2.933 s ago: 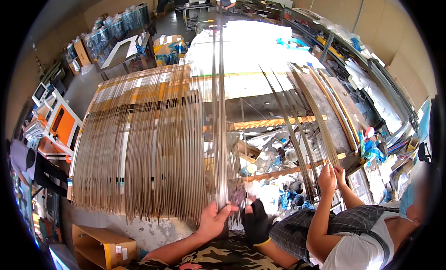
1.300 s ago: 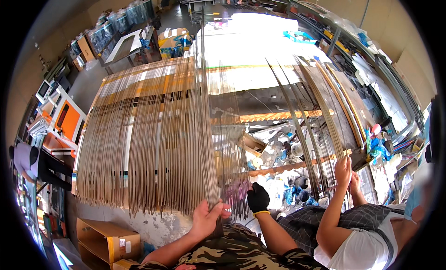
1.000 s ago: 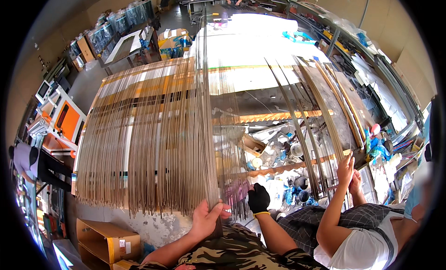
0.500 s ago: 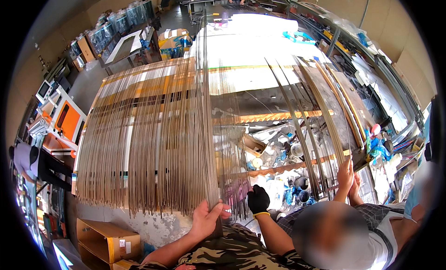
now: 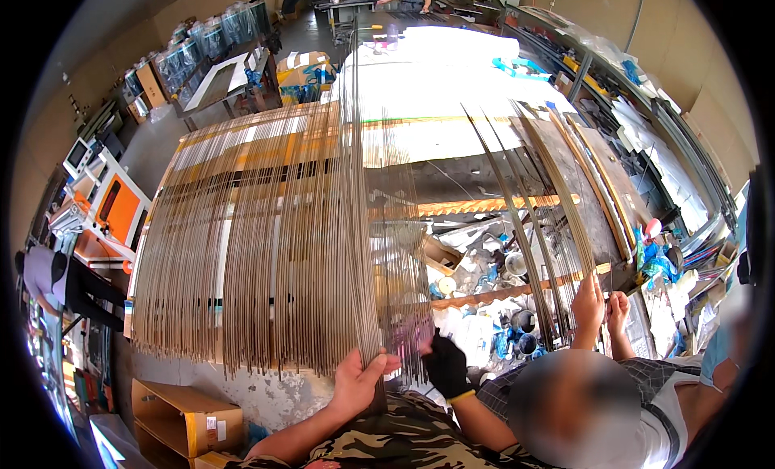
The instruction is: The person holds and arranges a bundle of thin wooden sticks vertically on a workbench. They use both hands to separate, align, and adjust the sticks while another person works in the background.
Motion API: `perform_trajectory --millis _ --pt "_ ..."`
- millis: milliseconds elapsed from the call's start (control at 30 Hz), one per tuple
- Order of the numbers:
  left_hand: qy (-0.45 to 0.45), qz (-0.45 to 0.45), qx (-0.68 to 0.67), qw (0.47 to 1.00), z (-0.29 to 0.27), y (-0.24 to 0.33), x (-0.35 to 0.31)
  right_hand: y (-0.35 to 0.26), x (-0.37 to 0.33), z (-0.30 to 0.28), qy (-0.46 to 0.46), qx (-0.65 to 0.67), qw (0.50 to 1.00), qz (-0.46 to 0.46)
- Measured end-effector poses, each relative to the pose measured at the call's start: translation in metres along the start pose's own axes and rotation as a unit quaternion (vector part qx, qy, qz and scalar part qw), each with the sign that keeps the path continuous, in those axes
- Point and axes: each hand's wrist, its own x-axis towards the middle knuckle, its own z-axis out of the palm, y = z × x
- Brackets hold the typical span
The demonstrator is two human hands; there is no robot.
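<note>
My bare left hand (image 5: 359, 382) is closed around the lower end of a thick bundle of long thin rods (image 5: 362, 291). The bundle runs away from me over the table-like frame. My right hand (image 5: 446, 366), in a black glove with a yellow cuff, is just right of it. Its fingertips reach the near ends of a looser group of rods (image 5: 413, 307); whether they pinch any is too unclear to see. A wide layer of similar rods (image 5: 242, 259) lies side by side to the left, with near ends hanging over the edge.
At right, a co-worker's hands (image 5: 588, 307) are at the ends of another rod bundle (image 5: 565, 203). Crossbars (image 5: 500, 204) span a gap above scattered cups and scraps. A cardboard box (image 5: 190, 416) sits low left. White sheeting (image 5: 436, 65) covers the far table.
My right hand has shifted slightly left and tilted toward the loose rods' ends. My left hand stays on its bundle. The co-worker's hands have moved apart.
</note>
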Motion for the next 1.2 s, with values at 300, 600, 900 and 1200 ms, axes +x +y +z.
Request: perform_trajectory --millis 300,600,900,1200 --pt "0.006 -0.006 0.005 1.000 0.005 0.003 0.002 -0.087 -0.010 -0.029 -0.282 0.236 0.918 0.148" --pt "-0.017 0.020 -0.015 1.000 0.010 0.005 0.003 -0.085 -0.023 -0.029 -0.199 0.215 0.949 0.116" --pt "-0.008 0.041 0.014 0.999 0.009 0.006 -0.001 -0.092 -0.025 -0.030 -0.140 0.234 0.947 0.172" --pt "-0.013 0.061 0.026 0.998 0.005 0.009 -0.004 -0.015 0.021 0.004 0.083 0.160 0.981 0.071"
